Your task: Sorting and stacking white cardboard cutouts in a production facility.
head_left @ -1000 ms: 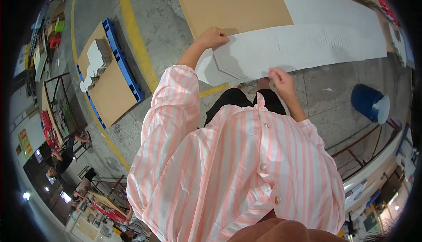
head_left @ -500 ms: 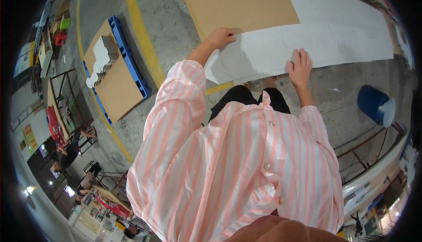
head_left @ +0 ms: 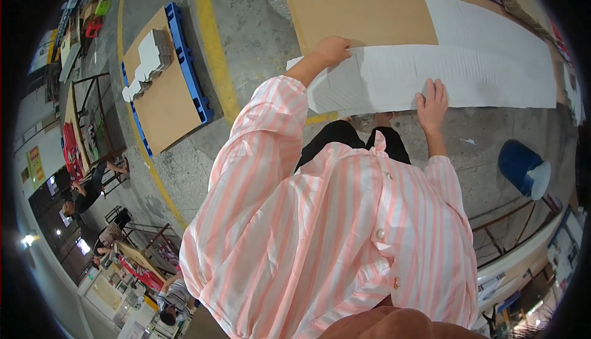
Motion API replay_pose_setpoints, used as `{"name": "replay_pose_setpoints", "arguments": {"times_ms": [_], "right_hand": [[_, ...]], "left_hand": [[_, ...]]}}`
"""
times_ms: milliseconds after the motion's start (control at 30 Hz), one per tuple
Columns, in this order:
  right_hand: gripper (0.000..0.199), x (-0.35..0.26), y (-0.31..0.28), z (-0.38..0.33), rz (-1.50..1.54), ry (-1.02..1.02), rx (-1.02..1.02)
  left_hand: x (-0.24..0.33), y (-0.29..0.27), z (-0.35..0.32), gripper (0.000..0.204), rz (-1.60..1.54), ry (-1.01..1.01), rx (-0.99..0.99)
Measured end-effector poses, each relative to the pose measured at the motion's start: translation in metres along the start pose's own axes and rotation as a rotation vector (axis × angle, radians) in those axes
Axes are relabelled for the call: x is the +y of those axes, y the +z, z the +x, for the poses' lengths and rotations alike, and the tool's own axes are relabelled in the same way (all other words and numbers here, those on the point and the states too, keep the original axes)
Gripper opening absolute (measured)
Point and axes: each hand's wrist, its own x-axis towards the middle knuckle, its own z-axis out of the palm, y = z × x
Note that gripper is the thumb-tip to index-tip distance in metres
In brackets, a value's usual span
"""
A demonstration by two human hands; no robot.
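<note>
Gripping the white sheet (head_left: pixel 431 74), left hand (head_left: pixel 332 50) pinches its edge, right hand (head_left: pixel 433 100) presses flat, fingers spread; uneven pulling could crease it.

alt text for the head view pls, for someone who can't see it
Seen from above, a person in a pink striped shirt bends over a long white sheet on brown cardboard on a concrete floor, left hand gripping its far edge, right hand flat on it. A blue pallet lies left, a blue drum right.
</note>
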Motion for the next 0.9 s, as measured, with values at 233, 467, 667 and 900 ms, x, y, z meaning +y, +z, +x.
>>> {"name": "replay_pose_setpoints", "arguments": {"times_ms": [233, 467, 667, 900], "right_hand": [[0.022, -0.058, -0.018, -0.033, 0.539, -0.080, -0.454], [0.028, -0.111, 0.005, -0.029, 0.487, -0.443, -0.794], [0.026, -0.094, 0.020, -0.043, 0.766, -0.421, -0.819], [0.032, -0.070, 0.015, -0.055, 0.776, -0.254, -0.952]], "left_hand": [[-0.045, -0.032, -0.027, 0.019, -0.066, -0.119, -0.020], [-0.059, -0.018, -0.039, 0.029, 0.030, 0.013, -0.016], [-0.049, -0.022, -0.050, 0.023, 0.029, -0.053, 0.005], [-0.063, -0.023, -0.086, 0.025, -0.315, -0.217, 0.399]]}}
